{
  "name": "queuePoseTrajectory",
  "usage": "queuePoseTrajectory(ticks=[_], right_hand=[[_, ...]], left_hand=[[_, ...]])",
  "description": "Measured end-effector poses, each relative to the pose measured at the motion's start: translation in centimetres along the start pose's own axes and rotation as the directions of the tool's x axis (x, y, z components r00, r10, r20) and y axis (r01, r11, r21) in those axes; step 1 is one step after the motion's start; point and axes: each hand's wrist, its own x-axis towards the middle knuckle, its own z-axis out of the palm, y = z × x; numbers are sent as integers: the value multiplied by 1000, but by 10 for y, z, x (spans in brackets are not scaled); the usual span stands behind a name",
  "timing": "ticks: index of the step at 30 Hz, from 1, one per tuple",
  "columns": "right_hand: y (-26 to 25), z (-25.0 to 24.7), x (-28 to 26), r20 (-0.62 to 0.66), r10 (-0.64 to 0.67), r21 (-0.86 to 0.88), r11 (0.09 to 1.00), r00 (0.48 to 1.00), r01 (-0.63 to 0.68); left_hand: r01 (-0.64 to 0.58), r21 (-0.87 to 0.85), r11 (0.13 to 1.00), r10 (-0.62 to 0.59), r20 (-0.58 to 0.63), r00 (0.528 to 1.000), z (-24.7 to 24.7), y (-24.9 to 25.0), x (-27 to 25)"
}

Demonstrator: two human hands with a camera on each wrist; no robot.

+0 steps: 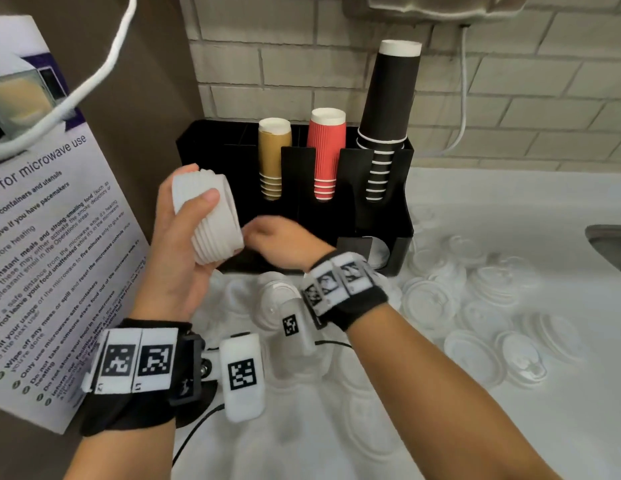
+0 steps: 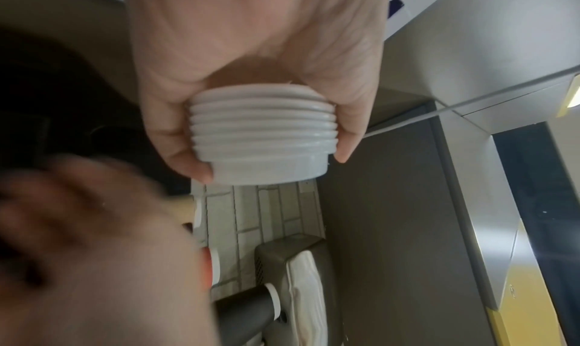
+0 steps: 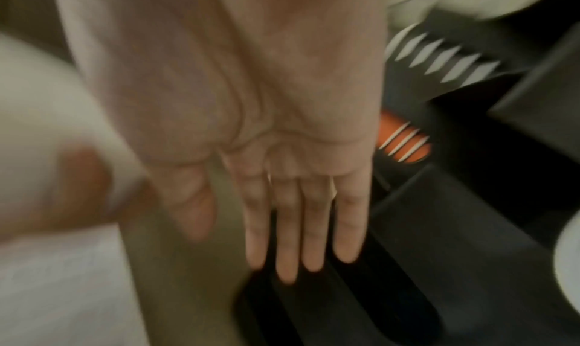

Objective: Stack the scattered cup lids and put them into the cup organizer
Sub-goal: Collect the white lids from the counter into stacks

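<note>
Lids (image 1: 212,216) are gripped in the left hand (image 1: 179,258); right hand (image 1: 281,240), released, should square them before slotting into the organizer (image 1: 385,216).

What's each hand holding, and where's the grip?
Left hand grips the stack of lids by its ribbed sides, thumb opposite fingers. Right hand is flat, holding nothing.

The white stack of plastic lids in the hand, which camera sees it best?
The left wrist view: the white stack of plastic lids sits sharp and central, every rim countable, gripped by the left hand. The head view shows the stack smaller and tilted. The right wrist view catches only a white blur at its left edge.
</note>
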Motion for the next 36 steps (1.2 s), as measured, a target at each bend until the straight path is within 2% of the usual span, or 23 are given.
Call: queuePoseTrajectory(ticks=[1, 2, 3, 5, 7, 10, 15, 18, 21, 24, 26, 28, 30, 32, 36], right_hand=[[1, 13, 10, 149, 8, -212, 977, 989, 24], [1, 26, 18, 264, 39, -404, 912, 964, 73], [3, 37, 24, 327, 89, -552, 826, 941, 114], [12, 55, 35, 356, 187, -738, 657, 916, 153], [24, 66, 46, 369, 225, -798, 574, 902, 183], [43, 76, 60, 386, 209, -823, 517, 899, 234], [57, 91, 67, 332, 156, -834, 510, 930, 212], [59, 90, 66, 251, 141, -839, 526, 958, 143], [47, 70, 60, 186, 188, -763, 646, 964, 21], [31, 37, 45, 169, 179, -624, 780, 969, -35], [24, 15, 34, 170, 139, -427, 903, 975, -55], [22, -4, 21, 146, 86, -170, 984, 986, -60], [26, -21, 5, 77, 39, 73, 996, 996, -44], [30, -33, -15, -8, 26, 272, 962, 1000, -23], [42, -44, -54, -182, 66, 612, 788, 981, 61]], left_hand=[[-10, 3, 1000, 10, -2, 1000, -2, 3, 1], [-18, 6, 1000, 18, -1, 1000, -3, 6, 1], [-25, 10, 1000, 25, 1, 1000, -4, 8, 2], [-33, 19, 999, 33, 3, 999, -5, 11, 2], [-39, 32, 999, 39, 0, 999, -7, 13, 1], [-34, 41, 999, 34, -6, 999, -9, 14, 0], [-26, 30, 999, 26, -3, 1000, -9, 15, 1], [-37, 34, 999, 37, 4, 999, -8, 15, 1], [-42, 31, 999, 42, 17, 999, -9, 18, 2], [-52, 29, 998, 51, 35, 998, -8, 20, 1], [-54, 35, 998, 52, 39, 998, -7, 20, 1], [-51, 38, 998, 50, 38, 998, -7, 18, 0], [-43, 35, 998, 41, 42, 998, -4, 13, -1], [-17, 30, 999, 15, 65, 998, 0, 5, -2], [84, 25, 996, -87, 126, 988, 16, -16, -5]])
